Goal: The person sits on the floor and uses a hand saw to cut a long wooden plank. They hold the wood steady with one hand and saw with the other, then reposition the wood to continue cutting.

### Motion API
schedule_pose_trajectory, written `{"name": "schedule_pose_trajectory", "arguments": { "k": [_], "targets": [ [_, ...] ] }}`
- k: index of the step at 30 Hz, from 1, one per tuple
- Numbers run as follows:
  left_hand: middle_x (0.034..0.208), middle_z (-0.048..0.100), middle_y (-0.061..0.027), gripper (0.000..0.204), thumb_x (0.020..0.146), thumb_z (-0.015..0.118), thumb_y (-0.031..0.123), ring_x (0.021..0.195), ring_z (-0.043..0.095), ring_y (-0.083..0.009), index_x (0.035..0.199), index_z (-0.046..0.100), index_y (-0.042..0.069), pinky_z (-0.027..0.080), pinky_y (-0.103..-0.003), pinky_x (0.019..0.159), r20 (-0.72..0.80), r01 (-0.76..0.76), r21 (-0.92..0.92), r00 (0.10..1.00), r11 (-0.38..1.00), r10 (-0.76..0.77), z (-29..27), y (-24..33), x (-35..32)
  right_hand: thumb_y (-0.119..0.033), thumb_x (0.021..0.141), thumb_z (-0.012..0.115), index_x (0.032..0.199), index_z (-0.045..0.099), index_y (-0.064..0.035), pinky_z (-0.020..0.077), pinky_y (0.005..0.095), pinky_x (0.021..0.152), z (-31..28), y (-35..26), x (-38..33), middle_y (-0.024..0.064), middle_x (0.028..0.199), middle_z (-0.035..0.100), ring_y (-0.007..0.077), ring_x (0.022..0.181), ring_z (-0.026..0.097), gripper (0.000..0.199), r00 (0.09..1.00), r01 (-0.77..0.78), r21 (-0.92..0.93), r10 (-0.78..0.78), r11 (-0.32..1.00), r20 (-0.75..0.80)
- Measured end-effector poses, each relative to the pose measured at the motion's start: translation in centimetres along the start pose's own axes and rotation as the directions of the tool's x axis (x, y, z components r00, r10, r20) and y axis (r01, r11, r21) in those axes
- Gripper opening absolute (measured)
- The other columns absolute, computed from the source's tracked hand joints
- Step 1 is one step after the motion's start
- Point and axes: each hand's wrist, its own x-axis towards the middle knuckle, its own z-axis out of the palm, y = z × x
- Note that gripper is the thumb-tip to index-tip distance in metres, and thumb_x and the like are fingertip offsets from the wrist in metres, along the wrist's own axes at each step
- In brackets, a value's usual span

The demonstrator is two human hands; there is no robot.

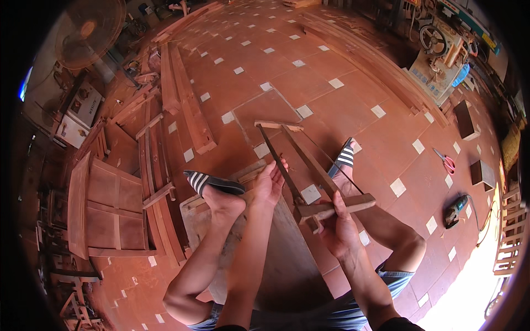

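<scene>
A wooden frame saw (309, 157) is held up at a slant in front of me, its far crosspiece pointing away. Along its left side runs a dark, narrow blade; a thin cord or rod stretches along the right. My right hand (341, 230) grips the near crosspiece (353, 204) and handle end, thumb lying over the wood. My left hand (269, 185) has its fingers closed at the middle of the blade, palm turned upward; the exact fingertip contact is hard to see. Beneath my arms lies a broad, worn wooden board (276, 259) between my legs.
Long timber pieces (185, 99) lie ahead to the left, and more planks (375, 69) at far right. A panelled wooden frame (113, 207) stands left. Red-handled scissors (448, 164), a power tool (456, 211) with cord and two box-like blocks (482, 175) are on the right.
</scene>
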Motion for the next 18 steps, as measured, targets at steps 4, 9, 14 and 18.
{"name": "schedule_pose_trajectory", "arguments": {
  "k": [4,9,14,18],
  "targets": [
    [0.1,0.074,-0.0069,0.014,0.096,0.075,0.016,0.09,0.071,-0.0137,0.104,0.068,0.006,0.061,-0.026,0.077,-0.151,0.035,0.071,0.988,0.997,-0.024,-1.9,-1.9,1.6,-0.045,0.099,0.07,0.102,0.068,-0.0092,0.0599,0.0343,0.075,-4.5,1.9,-0.5,0.0044,0.093,0.073,0.0188,0.088,0.072,0.036,0.998,-0.03,0.057,0.033,0.998,-0.053],
    [0.091,0.072,-0.0006,0.011,0.092,0.079,0.014,0.081,0.069,-0.0112,0.098,0.07,0.01,0.061,-0.025,0.07,-0.192,0.127,0.093,0.975,0.988,-0.107,-2.7,-3.3,2.4,-0.044,0.101,0.068,0.101,0.068,-0.0096,0.0589,0.0402,0.078,-7.2,0.8,-0.9,0.0059,0.094,0.073,0.0234,0.091,0.072,0.034,0.992,-0.012,0.0,0.012,1.0,-0.125],
    [0.093,0.069,-0.0018,0.014,0.092,0.08,0.016,0.082,0.067,-0.0125,0.098,0.069,0.009,0.062,-0.026,0.074,-0.167,0.182,0.116,0.973,0.976,-0.161,-2.5,-4.0,2.0,-0.039,0.101,0.067,0.104,0.063,-0.0086,0.0584,0.0413,0.084,-7.6,-0.9,-1.3,0.0075,0.092,0.069,0.0249,0.091,0.07,0.031,0.993,0.009,-0.004,-0.01,1.0,-0.116],
    [0.099,0.068,-0.0037,0.017,0.093,0.079,0.017,0.085,0.067,-0.0139,0.102,0.068,0.008,0.061,-0.027,0.078,-0.14,0.233,0.103,0.966,0.967,-0.218,-2.4,-4.7,2.2,-0.035,0.1,0.07,0.103,0.062,-0.0078,0.0585,0.0395,0.085,-9.5,-1.5,-0.7,0.0058,0.089,0.066,0.0235,0.089,0.069,0.029,0.99,0.024,0.032,-0.019,0.999,-0.141]
  ]
}}
